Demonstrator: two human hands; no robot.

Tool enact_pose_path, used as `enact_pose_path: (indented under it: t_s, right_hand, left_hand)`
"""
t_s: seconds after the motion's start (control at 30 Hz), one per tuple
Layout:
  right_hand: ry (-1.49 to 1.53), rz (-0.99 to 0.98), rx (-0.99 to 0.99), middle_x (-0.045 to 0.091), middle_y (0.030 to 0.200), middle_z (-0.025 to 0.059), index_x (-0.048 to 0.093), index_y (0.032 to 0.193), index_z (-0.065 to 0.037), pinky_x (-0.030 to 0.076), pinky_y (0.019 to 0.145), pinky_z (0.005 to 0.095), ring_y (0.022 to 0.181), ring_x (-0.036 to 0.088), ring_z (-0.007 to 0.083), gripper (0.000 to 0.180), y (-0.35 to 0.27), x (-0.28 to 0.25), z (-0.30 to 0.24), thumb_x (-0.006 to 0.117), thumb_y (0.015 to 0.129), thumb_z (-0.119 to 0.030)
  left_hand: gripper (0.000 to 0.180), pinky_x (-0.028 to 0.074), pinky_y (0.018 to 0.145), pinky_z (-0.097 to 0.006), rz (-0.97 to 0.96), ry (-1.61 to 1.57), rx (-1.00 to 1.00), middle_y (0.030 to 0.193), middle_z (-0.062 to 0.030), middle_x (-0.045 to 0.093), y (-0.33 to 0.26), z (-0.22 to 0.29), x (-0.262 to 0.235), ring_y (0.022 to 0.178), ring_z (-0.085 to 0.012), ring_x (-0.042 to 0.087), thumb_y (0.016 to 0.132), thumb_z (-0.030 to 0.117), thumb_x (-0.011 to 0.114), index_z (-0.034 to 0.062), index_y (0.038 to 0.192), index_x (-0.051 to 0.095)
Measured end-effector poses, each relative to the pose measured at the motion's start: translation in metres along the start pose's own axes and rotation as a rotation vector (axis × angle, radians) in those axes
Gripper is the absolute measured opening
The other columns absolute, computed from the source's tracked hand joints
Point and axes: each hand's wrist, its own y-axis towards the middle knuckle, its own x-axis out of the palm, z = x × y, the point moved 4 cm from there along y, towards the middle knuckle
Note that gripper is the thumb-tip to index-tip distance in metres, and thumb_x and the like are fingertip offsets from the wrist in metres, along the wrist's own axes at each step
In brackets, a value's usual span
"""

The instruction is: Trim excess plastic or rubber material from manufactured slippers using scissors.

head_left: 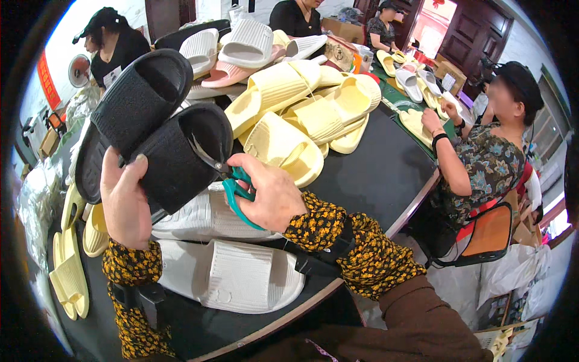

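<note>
Left hand (125, 205): grips a pair of black slide sandals (151, 139) from below, thumb up along the near sole, fingers hidden behind the pair; wrapped, not spread.
Black slide sandals: held above the table at 10 o'clock from picture centre, stacked one against the other, straps facing the camera.
Right hand (271, 196): fingers curled through the teal handles of small scissors (226, 175); closed around the loops.
Scissors: blades point to 10 o'clock and meet the strap edge of the nearer black sandal; whether the blades are parted, cannot tell.
White slide sandals (232, 274): two lie flat on the dark table (380, 169) at 6 o'clock, directly under both hands.
Pale yellow sandals (301, 114): heaped at 12 o'clock, well beyond the hands; more at 8 o'clock on the table edge.
Sleeves: both forearms wear black covers with yellow flowers.
Other persons: one seated at 3 o'clock, hand (432, 120) on a yellow sandal; others at 11 and 12 o'clock.
</note>
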Motion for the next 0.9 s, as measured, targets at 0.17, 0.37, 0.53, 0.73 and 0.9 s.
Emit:
enact_pose_path:
  t_s: [0.17,0.37,0.53,0.73,0.9]
  right_hand:
    - [0.012,-0.034,0.074,0.062,0.086,0.0117,0.051,0.106,-0.008,0.050,0.062,0.0330,0.071,0.065,0.0234,0.034,-0.002,0.004,-0.003,0.065,0.075,-0.014]
    - [-0.002,0.004,0.054,0.062,0.090,0.0139,0.050,0.109,-0.009,0.051,0.064,0.0349,0.074,0.065,0.0261,0.035,-0.007,-0.003,0.002,0.063,0.078,-0.019]
    - [0.010,0.012,0.031,0.062,0.091,0.0158,0.048,0.109,-0.008,0.050,0.065,0.0386,0.076,0.062,0.0331,0.036,-0.005,0.002,0.005,0.063,0.078,-0.019]
    - [0.096,0.075,-0.015,0.061,0.090,0.0155,0.048,0.111,-0.009,0.049,0.068,0.0373,0.080,0.061,0.0329,0.039,-0.004,-0.004,0.003,0.065,0.077,-0.016]
    - [0.144,0.174,-0.079,0.060,0.089,0.0134,0.049,0.111,-0.009,0.049,0.068,0.0340,0.079,0.062,0.0290,0.040,-0.003,-0.013,0.003,0.066,0.076,-0.015]
  left_hand:
    - [0.053,0.037,0.095,-0.029,-0.005,0.004,0.032,0.125,-0.0113,0.049,-0.009,0.005,0.006,0.110,-0.0184,0.049,0.079,-0.004,0.046,-0.0027,0.131,0.036]
    - [0.052,0.037,0.096,-0.031,-0.054,0.032,-0.009,0.124,-0.0141,0.048,-0.016,0.003,0.020,0.110,-0.0214,0.050,0.079,-0.003,0.046,-0.0035,0.130,0.035]
    - [0.054,0.037,0.095,-0.031,-0.046,0.043,0.005,0.123,-0.0155,0.049,-0.017,0.005,0.020,0.108,-0.0220,0.051,0.078,-0.003,0.048,-0.0037,0.130,0.034]
    - [0.050,0.037,0.095,-0.031,-0.064,0.044,-0.003,0.123,-0.0143,0.049,-0.018,0.012,0.027,0.106,-0.0212,0.051,0.080,-0.002,0.048,-0.0036,0.128,0.037]
    - [0.045,0.036,0.096,-0.029,-0.034,0.027,-0.016,0.122,-0.0135,0.049,-0.015,0.012,0.015,0.107,-0.0194,0.050,0.085,0.005,0.051,-0.0059,0.127,0.038]
